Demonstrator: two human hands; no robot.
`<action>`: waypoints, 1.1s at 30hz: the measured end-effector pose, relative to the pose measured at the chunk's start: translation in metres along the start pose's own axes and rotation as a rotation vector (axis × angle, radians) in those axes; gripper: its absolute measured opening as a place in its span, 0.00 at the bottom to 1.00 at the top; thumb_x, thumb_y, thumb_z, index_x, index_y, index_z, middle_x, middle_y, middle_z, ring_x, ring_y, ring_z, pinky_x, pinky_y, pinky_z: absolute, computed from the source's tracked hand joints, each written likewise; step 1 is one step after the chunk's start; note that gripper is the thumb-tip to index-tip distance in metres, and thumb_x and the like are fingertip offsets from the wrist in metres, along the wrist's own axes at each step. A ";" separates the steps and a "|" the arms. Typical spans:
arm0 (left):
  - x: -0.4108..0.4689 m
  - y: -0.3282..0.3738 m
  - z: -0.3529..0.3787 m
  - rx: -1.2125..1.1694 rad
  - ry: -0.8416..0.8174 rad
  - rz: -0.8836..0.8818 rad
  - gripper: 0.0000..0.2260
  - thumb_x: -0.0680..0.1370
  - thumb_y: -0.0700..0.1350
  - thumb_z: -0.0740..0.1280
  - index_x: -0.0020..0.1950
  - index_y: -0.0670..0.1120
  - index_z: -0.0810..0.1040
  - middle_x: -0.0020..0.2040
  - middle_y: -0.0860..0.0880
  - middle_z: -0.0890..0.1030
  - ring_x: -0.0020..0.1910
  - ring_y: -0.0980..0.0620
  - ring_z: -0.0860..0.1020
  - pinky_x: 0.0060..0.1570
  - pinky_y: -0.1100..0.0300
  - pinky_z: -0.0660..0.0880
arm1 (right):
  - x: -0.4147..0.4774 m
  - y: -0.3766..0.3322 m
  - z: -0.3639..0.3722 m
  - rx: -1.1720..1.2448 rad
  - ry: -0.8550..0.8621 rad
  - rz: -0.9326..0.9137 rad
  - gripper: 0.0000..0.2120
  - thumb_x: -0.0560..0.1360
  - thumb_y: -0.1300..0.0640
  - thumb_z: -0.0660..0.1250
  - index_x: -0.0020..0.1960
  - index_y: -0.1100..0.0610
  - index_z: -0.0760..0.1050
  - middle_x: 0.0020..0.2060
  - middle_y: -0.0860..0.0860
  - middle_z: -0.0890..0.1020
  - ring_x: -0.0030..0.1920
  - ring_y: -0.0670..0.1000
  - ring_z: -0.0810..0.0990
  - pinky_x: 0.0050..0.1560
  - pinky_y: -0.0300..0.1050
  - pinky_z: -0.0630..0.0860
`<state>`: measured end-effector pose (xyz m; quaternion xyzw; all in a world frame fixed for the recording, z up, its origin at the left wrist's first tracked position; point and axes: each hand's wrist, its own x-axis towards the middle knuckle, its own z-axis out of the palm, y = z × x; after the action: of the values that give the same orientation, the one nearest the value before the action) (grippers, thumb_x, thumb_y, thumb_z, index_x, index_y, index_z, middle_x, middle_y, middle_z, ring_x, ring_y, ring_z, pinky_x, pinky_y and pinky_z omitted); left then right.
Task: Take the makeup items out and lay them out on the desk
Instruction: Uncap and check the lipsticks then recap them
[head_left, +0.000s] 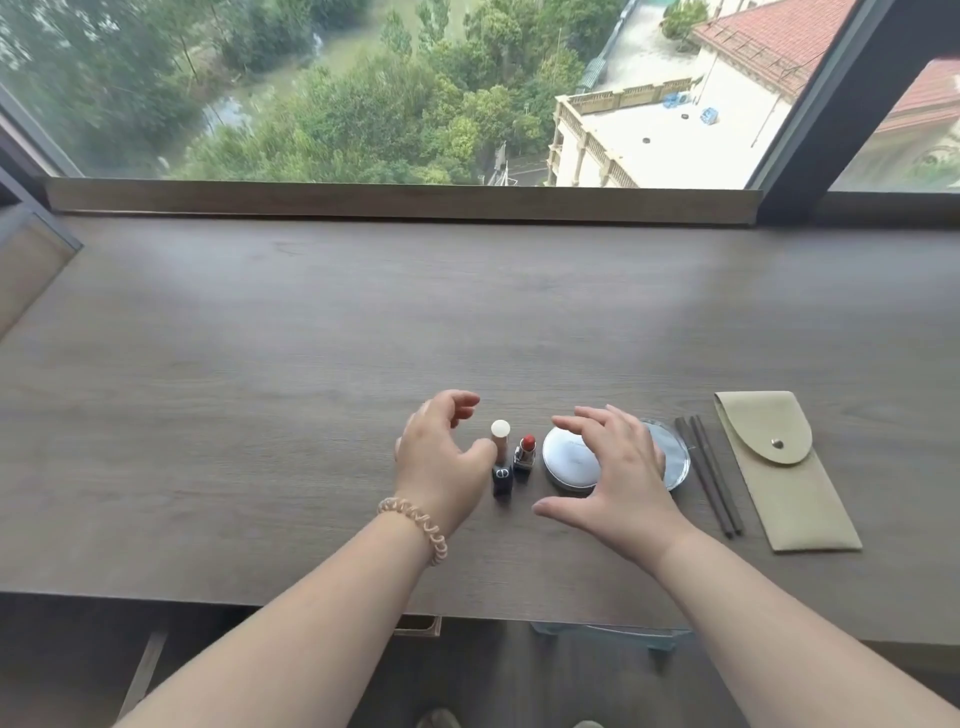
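Several makeup items stand on the brown wooden desk (311, 364). A beige stick with a round white cap (501, 439) is upright, with a dark lipstick cap (502, 480) in front of it. To their right stands an uncapped red lipstick (525, 452). A round white compact (569, 460) lies flat, and a clear round lid or mirror (675, 457) shows behind my right hand. My left hand (441, 457) hovers open just left of the beige stick, thumb near it. My right hand (618, 467) is spread open over the compact, holding nothing.
Two thin dark pencils (711, 478) lie side by side right of the compact. A beige suede pouch (784, 467) with a snap flap lies flat at the far right. A wooden sill and a large window run along the desk's far edge.
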<state>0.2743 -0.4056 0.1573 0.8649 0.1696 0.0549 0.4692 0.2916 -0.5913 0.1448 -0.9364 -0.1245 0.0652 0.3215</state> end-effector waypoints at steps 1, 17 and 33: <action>0.005 0.001 0.000 0.068 -0.073 -0.004 0.17 0.68 0.45 0.66 0.55 0.57 0.73 0.51 0.59 0.76 0.56 0.56 0.73 0.61 0.50 0.69 | -0.003 0.000 -0.003 0.032 0.001 -0.010 0.41 0.53 0.36 0.75 0.64 0.37 0.67 0.66 0.39 0.66 0.72 0.45 0.54 0.71 0.51 0.52; 0.029 0.002 0.005 0.163 -0.265 -0.079 0.03 0.70 0.46 0.68 0.42 0.54 0.78 0.45 0.56 0.83 0.49 0.55 0.79 0.53 0.51 0.75 | -0.028 -0.013 -0.038 0.110 0.038 -0.176 0.41 0.54 0.31 0.70 0.65 0.38 0.65 0.61 0.33 0.69 0.71 0.41 0.56 0.68 0.43 0.53; -0.042 0.100 -0.079 0.209 0.171 0.702 0.07 0.66 0.41 0.71 0.43 0.46 0.79 0.36 0.55 0.75 0.34 0.55 0.73 0.38 0.60 0.73 | -0.015 -0.110 -0.083 -0.086 0.302 -0.295 0.28 0.75 0.35 0.44 0.42 0.47 0.80 0.45 0.41 0.80 0.64 0.46 0.68 0.63 0.45 0.49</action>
<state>0.2393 -0.4073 0.2869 0.9058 -0.0940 0.2671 0.3152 0.2729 -0.5599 0.2785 -0.9201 -0.2133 -0.1292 0.3021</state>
